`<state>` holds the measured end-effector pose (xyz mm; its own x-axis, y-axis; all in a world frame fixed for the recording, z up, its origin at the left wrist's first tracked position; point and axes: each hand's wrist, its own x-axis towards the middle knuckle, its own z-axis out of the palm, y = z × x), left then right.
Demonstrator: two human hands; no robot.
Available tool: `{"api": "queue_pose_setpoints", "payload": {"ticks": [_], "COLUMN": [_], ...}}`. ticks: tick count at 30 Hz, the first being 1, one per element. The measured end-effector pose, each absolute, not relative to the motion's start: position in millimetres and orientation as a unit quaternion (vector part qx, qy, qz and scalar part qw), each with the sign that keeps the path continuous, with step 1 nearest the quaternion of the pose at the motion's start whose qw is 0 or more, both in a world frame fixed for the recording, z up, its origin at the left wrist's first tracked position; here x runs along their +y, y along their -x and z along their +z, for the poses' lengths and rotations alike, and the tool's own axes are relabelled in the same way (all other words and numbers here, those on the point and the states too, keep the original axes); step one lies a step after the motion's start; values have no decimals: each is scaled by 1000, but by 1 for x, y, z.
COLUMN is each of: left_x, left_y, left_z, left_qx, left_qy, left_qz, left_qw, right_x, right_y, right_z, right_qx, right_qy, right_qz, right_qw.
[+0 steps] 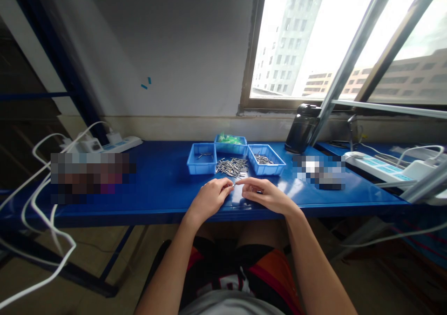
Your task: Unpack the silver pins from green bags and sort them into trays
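Observation:
Near the front of the blue table, my left hand [212,195] is closed in a pinch on a small, thin metal pin [234,184], only partly visible. My right hand [262,194] faces it, the index finger stretched out to the pin's end and the other fingers loosely curled; I see nothing held in it. Just beyond both hands lies a loose pile of metal pins [232,167]. A blue tray [201,168] with a few pins stands left of the pile. To the right, another blue tray [267,169] holds many pins.
Behind the pile, a third blue tray [220,150] contains green plastic pieces [230,140]. A black bottle-like container [302,129] stands by the window. Power strips [122,144] and white cables lie at both sides. Blurred items cover parts of the blue table [157,184] left and right.

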<state>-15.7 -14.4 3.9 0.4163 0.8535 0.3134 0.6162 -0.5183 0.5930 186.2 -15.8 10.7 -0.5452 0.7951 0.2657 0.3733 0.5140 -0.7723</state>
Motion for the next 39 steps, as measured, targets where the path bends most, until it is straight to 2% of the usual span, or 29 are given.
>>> {"api": "queue_pose_setpoints", "payload": {"ticks": [20, 28, 39], "left_x": [-14, -16, -19], "left_y": [15, 15, 16], "left_z": [3, 5, 5], "left_qx": [448, 448, 440], "left_qy": [-821, -830, -805], "left_qz": [300, 277, 334], "left_qw": [187, 183, 214], "right_x": [-16, -15, -11], "right_y": [-186, -183, -181], "right_z": [12, 10, 4], "right_qx": [-815, -794, -794], "right_qy": [355, 394, 418], "right_qz": [337, 317, 269], "right_qw": [309, 338, 350]}}
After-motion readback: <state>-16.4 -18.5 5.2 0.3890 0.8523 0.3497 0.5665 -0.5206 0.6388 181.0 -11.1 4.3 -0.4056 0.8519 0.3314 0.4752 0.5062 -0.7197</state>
